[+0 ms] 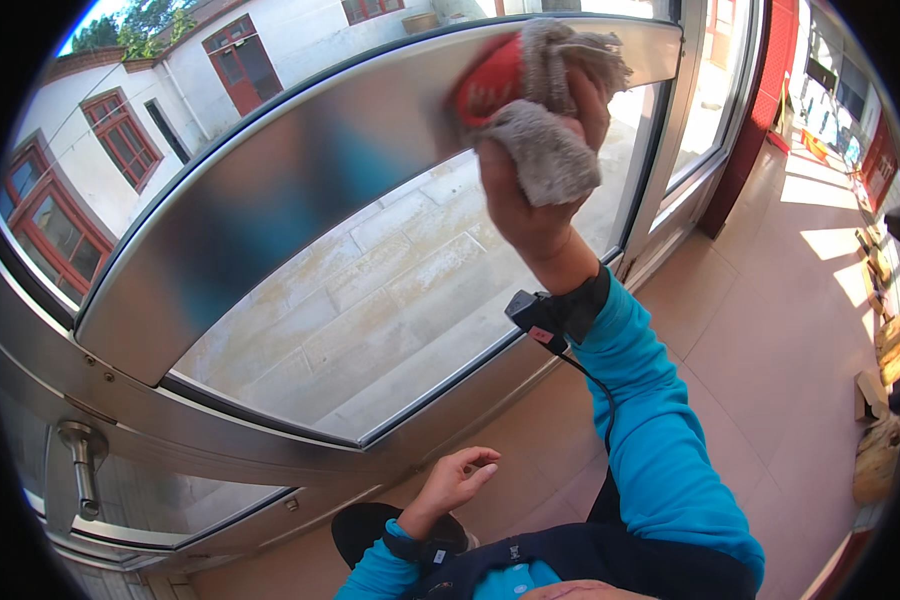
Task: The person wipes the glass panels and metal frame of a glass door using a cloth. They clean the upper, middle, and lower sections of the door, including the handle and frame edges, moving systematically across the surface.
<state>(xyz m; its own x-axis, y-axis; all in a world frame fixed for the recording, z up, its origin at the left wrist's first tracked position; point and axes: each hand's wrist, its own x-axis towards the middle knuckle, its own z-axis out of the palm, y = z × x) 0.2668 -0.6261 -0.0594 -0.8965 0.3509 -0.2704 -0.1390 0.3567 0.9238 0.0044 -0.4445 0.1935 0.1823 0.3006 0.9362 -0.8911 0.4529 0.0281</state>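
A bunched grey cloth [551, 150] is gripped in my right hand [532, 202], which reaches up to the brushed-metal crossbar [270, 187] of a glazed metal-framed door. The cloth lies against the right part of the bar. Beside it shows a red patch [491, 82] with pale writing; I cannot tell if it belongs to the cloth or the bar. My left hand [457, 480] hangs low in front of my body, holding nothing, thumb and fingers loosely apart. Beyond it stands the lower glass pane [345, 315], with paving visible through it.
A metal lever handle [84, 469] juts out at lower left. The door frame post [656, 157] rises at right, beside a red pillar [750, 112]. Along the far right of the tiled floor [727, 405] lie a cardboard box [870, 397] and pieces of wood [879, 457].
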